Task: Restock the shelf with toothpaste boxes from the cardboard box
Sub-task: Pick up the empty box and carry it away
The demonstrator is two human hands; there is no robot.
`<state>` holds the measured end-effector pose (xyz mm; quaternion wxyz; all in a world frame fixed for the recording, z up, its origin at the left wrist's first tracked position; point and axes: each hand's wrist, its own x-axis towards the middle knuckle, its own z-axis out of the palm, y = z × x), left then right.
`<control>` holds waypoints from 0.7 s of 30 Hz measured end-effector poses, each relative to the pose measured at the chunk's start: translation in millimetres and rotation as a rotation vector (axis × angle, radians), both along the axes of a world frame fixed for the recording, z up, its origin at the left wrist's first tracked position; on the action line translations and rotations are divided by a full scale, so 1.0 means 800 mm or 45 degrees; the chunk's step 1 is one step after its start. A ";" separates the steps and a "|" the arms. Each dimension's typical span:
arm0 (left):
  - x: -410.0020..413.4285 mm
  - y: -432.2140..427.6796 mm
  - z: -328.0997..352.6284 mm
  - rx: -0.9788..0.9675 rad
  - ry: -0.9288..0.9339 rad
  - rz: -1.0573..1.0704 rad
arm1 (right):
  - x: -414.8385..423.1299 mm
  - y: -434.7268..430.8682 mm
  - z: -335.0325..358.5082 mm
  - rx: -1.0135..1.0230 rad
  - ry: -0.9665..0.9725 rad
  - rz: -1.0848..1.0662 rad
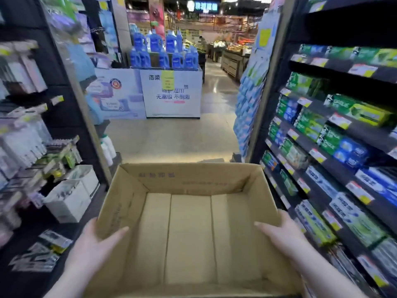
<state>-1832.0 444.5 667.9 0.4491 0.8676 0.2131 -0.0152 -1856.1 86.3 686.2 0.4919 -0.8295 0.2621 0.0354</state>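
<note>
Left hand, right hand grip cardboard box walls, Darlie toothpaste boxes beside

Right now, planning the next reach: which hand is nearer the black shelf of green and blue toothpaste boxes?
Right. The right hand grips the open brown cardboard box by the wall beside that shelf; the left hand grips the opposite wall, away from it.

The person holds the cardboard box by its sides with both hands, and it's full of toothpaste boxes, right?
Not full: the head view shows the cardboard box empty, its bare bottom visible. The left hand and right hand do hold it by its sides.
</note>
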 end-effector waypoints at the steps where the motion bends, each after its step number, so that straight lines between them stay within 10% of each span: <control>1: 0.025 0.010 -0.001 -0.006 -0.015 0.047 | 0.037 0.009 0.002 -0.006 0.000 0.033; 21: 0.671 0.127 0.001 0.007 0.027 -0.128 | 0.633 0.123 -0.027 0.108 0.091 -0.112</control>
